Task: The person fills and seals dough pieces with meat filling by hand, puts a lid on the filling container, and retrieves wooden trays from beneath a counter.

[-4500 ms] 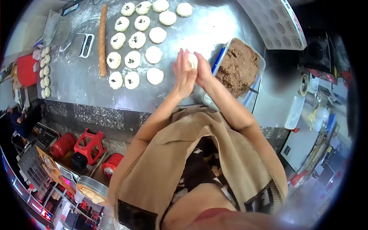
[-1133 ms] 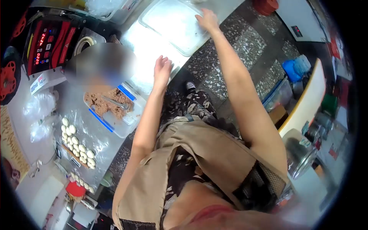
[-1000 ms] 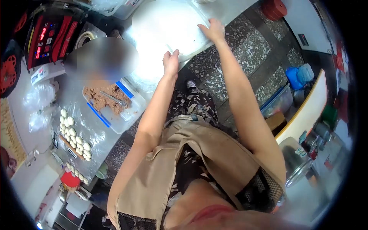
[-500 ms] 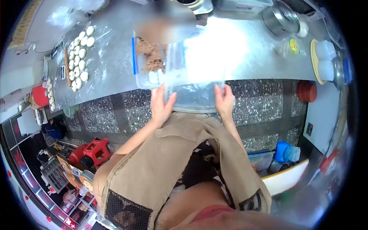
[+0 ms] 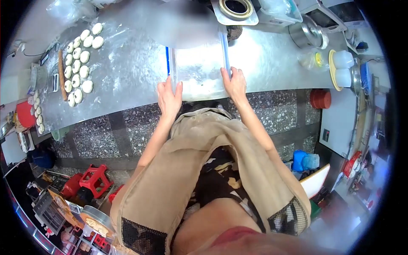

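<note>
A clear plastic container (image 5: 199, 74) lies on the steel worktop in front of me, with a blue strip along its left side. Its far part is lost behind a blurred patch, and glare hides what is inside. My left hand (image 5: 169, 98) grips the container's near left corner, thumb on the inner side. At the opposite near corner, my right hand (image 5: 234, 85) holds the right side, thumb inward and fingers along the outside.
Several dough balls (image 5: 84, 71) sit on the floured left side of the steel worktop (image 5: 127, 80), beside a rolling pin (image 5: 63, 74). A steel pot (image 5: 305, 35) and a yellow tray (image 5: 333, 68) with plastic tubs stand right. A red stool (image 5: 96, 180) is on the floor.
Both hands have moved forward, from holding clear plastic at the worktop's front edge to gripping the container over the worktop. The brown crumbly food seen earlier no longer shows.
</note>
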Demonstrator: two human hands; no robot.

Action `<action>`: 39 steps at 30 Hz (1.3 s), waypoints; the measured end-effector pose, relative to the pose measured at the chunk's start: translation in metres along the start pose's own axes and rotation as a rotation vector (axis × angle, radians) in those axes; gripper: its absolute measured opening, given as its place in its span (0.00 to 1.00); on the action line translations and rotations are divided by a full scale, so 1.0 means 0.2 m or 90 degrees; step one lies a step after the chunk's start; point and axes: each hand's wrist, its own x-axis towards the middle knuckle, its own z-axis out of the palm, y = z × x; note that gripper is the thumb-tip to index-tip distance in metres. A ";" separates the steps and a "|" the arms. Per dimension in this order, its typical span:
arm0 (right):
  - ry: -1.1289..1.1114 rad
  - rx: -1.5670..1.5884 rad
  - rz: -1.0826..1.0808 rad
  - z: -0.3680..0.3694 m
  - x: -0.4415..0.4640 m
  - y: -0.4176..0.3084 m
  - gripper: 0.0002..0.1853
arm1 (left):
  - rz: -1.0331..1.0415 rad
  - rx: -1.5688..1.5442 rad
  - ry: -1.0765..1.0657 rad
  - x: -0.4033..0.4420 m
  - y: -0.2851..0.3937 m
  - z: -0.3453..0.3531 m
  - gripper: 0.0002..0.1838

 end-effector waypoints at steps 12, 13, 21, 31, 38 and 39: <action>0.031 0.123 -0.009 0.01 0.01 0.02 0.20 | -0.076 -0.152 -0.087 0.06 -0.07 0.01 0.29; -0.009 0.281 0.045 0.02 0.02 0.06 0.18 | -0.086 -0.158 -0.080 0.06 -0.07 0.01 0.29; -0.069 0.399 -0.007 -0.01 0.06 0.13 0.15 | -0.108 -0.145 -0.062 0.09 -0.05 -0.06 0.27; -0.046 0.457 0.195 0.13 0.12 0.21 0.22 | -0.061 0.028 -0.055 0.06 -0.01 -0.02 0.26; 0.060 0.200 -0.058 0.11 0.13 0.10 0.25 | -0.010 -0.003 -0.009 0.05 -0.02 0.03 0.27; 0.065 0.155 -0.066 0.10 0.16 0.09 0.24 | -0.011 0.008 -0.008 0.04 0.00 0.02 0.27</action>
